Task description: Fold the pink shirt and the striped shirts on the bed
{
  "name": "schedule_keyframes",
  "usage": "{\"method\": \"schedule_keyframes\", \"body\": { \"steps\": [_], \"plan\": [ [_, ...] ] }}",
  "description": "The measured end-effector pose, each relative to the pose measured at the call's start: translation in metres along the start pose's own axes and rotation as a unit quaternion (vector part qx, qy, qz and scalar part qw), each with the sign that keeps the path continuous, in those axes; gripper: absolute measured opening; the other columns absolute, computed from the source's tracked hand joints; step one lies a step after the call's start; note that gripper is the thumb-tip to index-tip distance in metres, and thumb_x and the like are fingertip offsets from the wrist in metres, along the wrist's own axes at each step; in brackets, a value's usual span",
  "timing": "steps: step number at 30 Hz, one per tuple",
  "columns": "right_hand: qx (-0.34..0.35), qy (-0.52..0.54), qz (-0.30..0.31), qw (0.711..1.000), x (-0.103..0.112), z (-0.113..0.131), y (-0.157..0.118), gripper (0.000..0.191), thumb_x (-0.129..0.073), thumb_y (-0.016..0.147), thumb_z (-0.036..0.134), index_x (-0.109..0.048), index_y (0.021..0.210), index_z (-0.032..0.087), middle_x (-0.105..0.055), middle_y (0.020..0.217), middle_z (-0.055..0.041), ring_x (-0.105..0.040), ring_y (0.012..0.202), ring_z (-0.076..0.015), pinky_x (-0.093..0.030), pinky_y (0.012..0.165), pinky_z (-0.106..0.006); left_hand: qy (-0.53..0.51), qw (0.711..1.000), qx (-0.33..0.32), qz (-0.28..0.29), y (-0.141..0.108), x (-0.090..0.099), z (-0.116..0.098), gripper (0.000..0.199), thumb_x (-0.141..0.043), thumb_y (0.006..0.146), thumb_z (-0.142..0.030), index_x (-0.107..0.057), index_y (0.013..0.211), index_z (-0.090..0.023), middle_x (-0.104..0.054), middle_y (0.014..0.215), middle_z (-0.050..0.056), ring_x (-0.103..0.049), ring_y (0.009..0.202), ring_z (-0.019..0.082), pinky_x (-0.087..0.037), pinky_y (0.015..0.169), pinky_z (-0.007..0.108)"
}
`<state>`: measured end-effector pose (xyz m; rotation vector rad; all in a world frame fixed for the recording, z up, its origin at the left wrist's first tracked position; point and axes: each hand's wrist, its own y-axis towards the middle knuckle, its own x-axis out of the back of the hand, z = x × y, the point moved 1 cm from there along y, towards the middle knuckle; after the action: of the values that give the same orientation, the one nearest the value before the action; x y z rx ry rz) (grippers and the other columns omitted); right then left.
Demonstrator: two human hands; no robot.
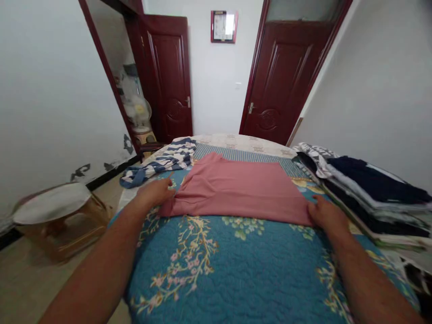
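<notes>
A pink garment [243, 189] lies spread on a blue flowered quilt [243, 265], with creases toward its left side. At its left edge, my left hand [158, 192] is closed on the cloth, though the fingertips are partly hidden. My right hand [326, 212] pinches the near right corner of the same garment. Beyond my left hand lies a crumpled blue and white striped cloth [168, 159].
Folded clothes are stacked in a pile [367, 189] at the right. A wooden stool [64, 220] with a pale top stands on the floor at the left. Two dark red doors and a framed picture [224, 27] are at the back.
</notes>
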<state>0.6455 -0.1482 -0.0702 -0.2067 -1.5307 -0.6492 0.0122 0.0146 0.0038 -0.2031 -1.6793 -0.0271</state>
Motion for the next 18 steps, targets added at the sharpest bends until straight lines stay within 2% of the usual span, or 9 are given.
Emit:
{"method": "schedule_keyframes", "body": {
  "steps": [3,5,8,11,13,16,18],
  "plan": [
    [0.056,-0.001,-0.082,0.995,0.001,0.009,0.001,0.051,-0.045,0.103,0.037,-0.069,0.137,0.008,-0.074,0.128,-0.0244,-0.072,0.114,-0.0375,-0.053,0.099,-0.047,-0.033,0.998,-0.033,-0.046,0.02,0.007,-0.031,0.048,-0.061,0.094,-0.048,-0.073,0.132,-0.021,-0.078,0.129,0.015,-0.073,0.118,0.033,-0.051,0.097,0.037],
    [0.129,0.002,-0.115,0.985,-0.003,0.018,0.001,0.047,-0.048,0.101,0.033,-0.071,0.133,0.008,-0.075,0.125,-0.0235,-0.07,0.117,-0.0359,-0.052,0.104,-0.046,-0.053,0.996,-0.05,-0.044,0.035,0.003,-0.05,0.043,-0.067,0.091,-0.046,-0.076,0.123,-0.02,-0.08,0.122,0.016,-0.074,0.112,0.033,-0.051,0.092,0.036],
    [0.204,0.021,-0.126,0.971,-0.013,0.03,-0.001,0.042,-0.051,0.1,0.03,-0.071,0.13,0.01,-0.076,0.122,-0.0204,-0.069,0.117,-0.0334,-0.051,0.106,-0.046,-0.067,0.995,-0.052,-0.044,0.054,-0.011,-0.07,0.027,-0.075,0.087,-0.041,-0.079,0.101,-0.018,-0.081,0.111,0.018,-0.075,0.103,0.033,-0.051,0.086,0.035],
    [0.236,0.031,-0.11,0.965,-0.022,0.037,-0.002,0.038,-0.052,0.1,0.03,-0.072,0.128,0.013,-0.076,0.123,-0.0179,-0.069,0.115,-0.0318,-0.052,0.105,-0.045,-0.083,0.994,-0.052,-0.05,0.062,-0.022,-0.078,0.02,-0.071,0.09,-0.037,-0.076,0.084,-0.018,-0.081,0.096,0.014,-0.075,0.09,0.029,-0.049,0.078,0.033],
    [0.24,0.03,-0.098,0.965,-0.026,0.04,-0.001,0.037,-0.052,0.1,0.029,-0.073,0.126,0.014,-0.076,0.123,-0.0171,-0.069,0.114,-0.0313,-0.051,0.106,-0.044,-0.094,0.991,-0.054,-0.072,0.062,-0.023,-0.079,0.022,-0.065,0.096,-0.036,-0.075,0.087,-0.019,-0.08,0.098,0.013,-0.074,0.092,0.027,-0.048,0.079,0.032],
    [0.233,0.035,-0.094,0.967,-0.029,0.041,0.001,0.036,-0.051,0.1,0.027,-0.074,0.124,0.014,-0.076,0.122,-0.0177,-0.069,0.114,-0.0314,-0.052,0.105,-0.044,-0.111,0.983,-0.038,-0.142,0.056,-0.022,-0.077,0.032,-0.045,0.108,-0.036,-0.07,0.112,-0.018,-0.078,0.117,0.015,-0.072,0.106,0.027,-0.048,0.087,0.032],
    [0.233,0.041,-0.093,0.967,-0.029,0.042,0.003,0.036,-0.051,0.1,0.027,-0.075,0.123,0.013,-0.076,0.122,-0.0183,-0.069,0.114,-0.0317,-0.052,0.105,-0.045,-0.124,0.977,-0.029,-0.173,0.053,-0.023,-0.077,0.032,-0.04,0.11,-0.035,-0.065,0.121,-0.019,-0.077,0.119,0.016,-0.072,0.108,0.028,-0.048,0.089,0.034]
  ]
}}
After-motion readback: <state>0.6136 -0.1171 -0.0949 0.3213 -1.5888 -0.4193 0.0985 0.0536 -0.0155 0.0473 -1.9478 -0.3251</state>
